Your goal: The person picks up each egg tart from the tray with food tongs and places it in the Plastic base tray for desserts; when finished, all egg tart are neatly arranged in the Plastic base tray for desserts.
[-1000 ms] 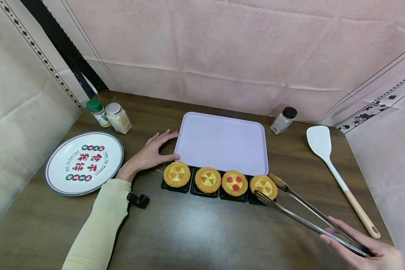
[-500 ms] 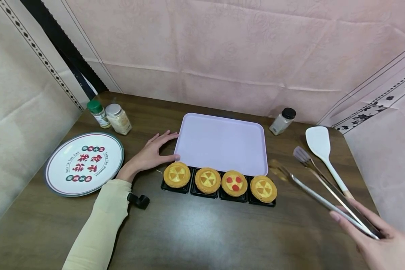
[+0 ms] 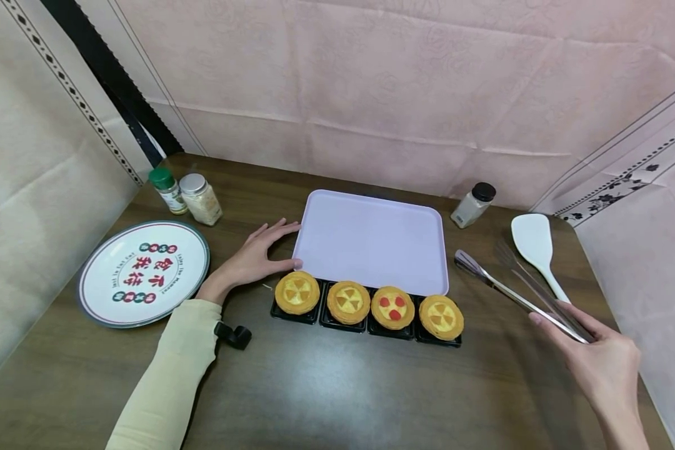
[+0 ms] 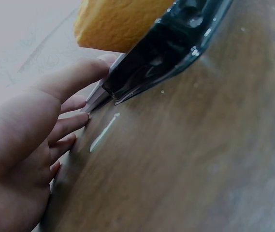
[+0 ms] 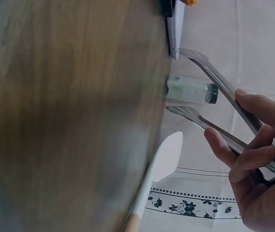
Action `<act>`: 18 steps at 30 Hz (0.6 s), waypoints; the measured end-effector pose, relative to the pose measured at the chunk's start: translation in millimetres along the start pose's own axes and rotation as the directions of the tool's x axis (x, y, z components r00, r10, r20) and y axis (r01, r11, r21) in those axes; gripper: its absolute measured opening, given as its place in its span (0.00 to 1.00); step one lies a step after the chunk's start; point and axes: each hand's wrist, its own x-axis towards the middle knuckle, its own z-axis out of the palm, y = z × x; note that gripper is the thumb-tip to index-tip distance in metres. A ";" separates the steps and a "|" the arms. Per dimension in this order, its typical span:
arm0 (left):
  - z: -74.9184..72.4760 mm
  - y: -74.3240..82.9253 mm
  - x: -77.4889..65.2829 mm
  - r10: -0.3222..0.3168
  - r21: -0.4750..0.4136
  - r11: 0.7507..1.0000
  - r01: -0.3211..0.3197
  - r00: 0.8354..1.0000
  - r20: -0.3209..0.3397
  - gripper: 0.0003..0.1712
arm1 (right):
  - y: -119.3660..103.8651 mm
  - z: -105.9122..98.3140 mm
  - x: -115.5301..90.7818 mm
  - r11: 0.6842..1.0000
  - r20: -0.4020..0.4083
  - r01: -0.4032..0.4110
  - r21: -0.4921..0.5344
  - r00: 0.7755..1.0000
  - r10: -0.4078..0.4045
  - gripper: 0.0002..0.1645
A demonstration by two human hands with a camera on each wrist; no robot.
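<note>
A lavender tray (image 3: 371,240) lies on the wooden table. Along its front edge runs a row of several round yellow tarts (image 3: 297,292), each in a small black plastic tray (image 3: 294,317); one tart (image 3: 392,308) has red spots. My left hand (image 3: 253,259) rests with spread fingers at the tray's left edge, thumb near its front corner; in the left wrist view the thumb is beside a black tray (image 4: 176,48). My right hand (image 3: 602,362) grips metal tongs (image 3: 517,297), right of the tarts. Their arms are apart with nothing between the tips.
Beside the tongs lies a white spatula (image 3: 534,240) with a wooden handle. A black-capped jar (image 3: 471,207) stands at the back right. On the left are a round printed plate (image 3: 104,287), a green-capped jar (image 3: 169,190) and a silver-lidded jar (image 3: 202,203).
The tongs have left the rightmost tart and moved right and back, toward the spatula, with my right hand. The tarts and my left hand stay in place.
</note>
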 end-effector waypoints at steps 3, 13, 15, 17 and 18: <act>-0.6 0.7 -0.3 -0.003 -0.003 1.000 0.003 1.000 0.003 0.45 | 1.5 2.1 2.4 1.000 0.019 0.005 -0.022 1.000 -0.005 0.37; -1.0 0.8 -1.6 -0.002 -0.005 1.000 0.002 1.000 -0.001 0.45 | 13.6 6.5 7.3 0.979 0.220 0.154 -0.130 0.968 -0.123 0.41; -0.8 0.8 -1.6 -0.002 -0.002 1.000 0.002 1.000 -0.004 0.45 | 16.9 8.3 7.7 0.974 0.280 0.189 -0.122 0.948 -0.149 0.42; -0.5 0.8 -1.5 -0.006 0.003 1.000 0.006 1.000 -0.005 0.44 | 20.5 10.4 7.7 0.969 0.328 0.221 -0.110 0.929 -0.175 0.41; -0.4 0.9 -1.3 -0.005 0.004 1.000 0.005 1.000 -0.006 0.44 | 21.9 11.2 7.3 0.966 0.345 0.236 -0.111 0.920 -0.185 0.40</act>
